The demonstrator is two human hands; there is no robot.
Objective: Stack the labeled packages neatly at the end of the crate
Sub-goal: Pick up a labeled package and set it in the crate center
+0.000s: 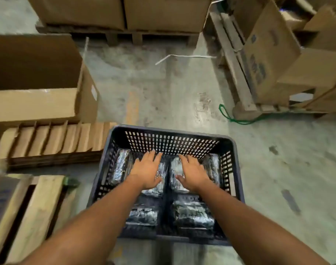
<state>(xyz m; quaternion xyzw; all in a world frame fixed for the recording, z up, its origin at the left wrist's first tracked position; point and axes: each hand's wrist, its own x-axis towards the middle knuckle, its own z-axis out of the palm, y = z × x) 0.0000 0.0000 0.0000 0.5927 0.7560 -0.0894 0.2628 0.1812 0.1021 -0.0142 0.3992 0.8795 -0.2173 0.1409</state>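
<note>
Both hands lie flat with fingers spread, gripping nothing: the left hand (147, 172) and right hand (193, 173) press on shiny wrapped packages (120, 166) at the far end of the black perforated crate (231, 150). Even downward pressure should level this row against the end wall.

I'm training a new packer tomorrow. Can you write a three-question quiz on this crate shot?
1. True or false: both hands lie flat and open on packages at the crate's far end.
2. What lies left of the crate: A) flattened cardboard, B) a bucket?
3. What colour is the cord on the floor?

Key: 1 true, left hand, right hand, packages, crate. 2 A, flattened cardboard. 3 green, cord.
</note>
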